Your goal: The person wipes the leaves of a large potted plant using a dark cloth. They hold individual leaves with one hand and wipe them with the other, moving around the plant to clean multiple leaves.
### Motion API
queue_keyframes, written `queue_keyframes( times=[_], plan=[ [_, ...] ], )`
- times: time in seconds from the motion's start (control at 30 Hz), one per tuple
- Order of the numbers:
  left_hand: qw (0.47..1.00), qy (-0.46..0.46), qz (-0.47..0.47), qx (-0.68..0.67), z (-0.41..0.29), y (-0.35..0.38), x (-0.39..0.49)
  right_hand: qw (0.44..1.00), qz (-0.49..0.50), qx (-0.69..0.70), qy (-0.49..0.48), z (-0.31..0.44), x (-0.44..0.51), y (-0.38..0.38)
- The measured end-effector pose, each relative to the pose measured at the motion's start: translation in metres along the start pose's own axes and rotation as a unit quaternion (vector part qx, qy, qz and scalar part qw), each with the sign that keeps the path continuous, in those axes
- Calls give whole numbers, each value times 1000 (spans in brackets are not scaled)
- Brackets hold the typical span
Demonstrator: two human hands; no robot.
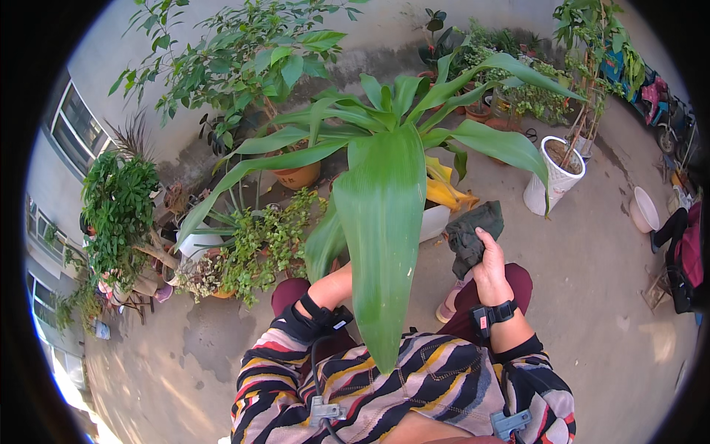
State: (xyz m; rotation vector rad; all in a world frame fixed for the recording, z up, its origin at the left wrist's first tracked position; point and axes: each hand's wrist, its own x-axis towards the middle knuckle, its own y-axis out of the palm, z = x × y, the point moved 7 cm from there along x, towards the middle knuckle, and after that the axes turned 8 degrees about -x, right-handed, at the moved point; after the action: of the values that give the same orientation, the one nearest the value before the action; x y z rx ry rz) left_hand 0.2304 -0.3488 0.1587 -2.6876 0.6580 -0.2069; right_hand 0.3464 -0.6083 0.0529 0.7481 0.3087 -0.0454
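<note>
A tall plant with long, broad green leaves [383,211] stands before me, and its largest leaf hangs down towards my lap. My right hand [491,272] is closed on a crumpled dark green cloth [474,236], to the right of that leaf. My left forearm reaches in behind the large leaf, which hides the left hand. Yellowed, withered leaves [444,186] hang low on the plant, above a white planter [434,222] that is partly covered by the foliage.
Leafy potted plants [297,175] line the wall behind and to the left. A white pot [554,177] with a tall plant stands at the right, and a pale basin [644,210] lies farther right. A person sits at the far left, partly hidden by a bushy plant [119,213].
</note>
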Motion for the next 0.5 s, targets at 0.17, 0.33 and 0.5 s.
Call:
queue_keyframes(
  times=[0.17,0.33,0.5],
  plan=[
    [998,-52,11,-15,21,9,110,1000,-4,16,-10,11,8,-11],
    [965,-131,-40,-222,21,9,219,1000,1,18,19,5,6,-19],
    [900,-184,-86,-386,14,26,299,999,2,35,4,17,3,-26]
  ],
)
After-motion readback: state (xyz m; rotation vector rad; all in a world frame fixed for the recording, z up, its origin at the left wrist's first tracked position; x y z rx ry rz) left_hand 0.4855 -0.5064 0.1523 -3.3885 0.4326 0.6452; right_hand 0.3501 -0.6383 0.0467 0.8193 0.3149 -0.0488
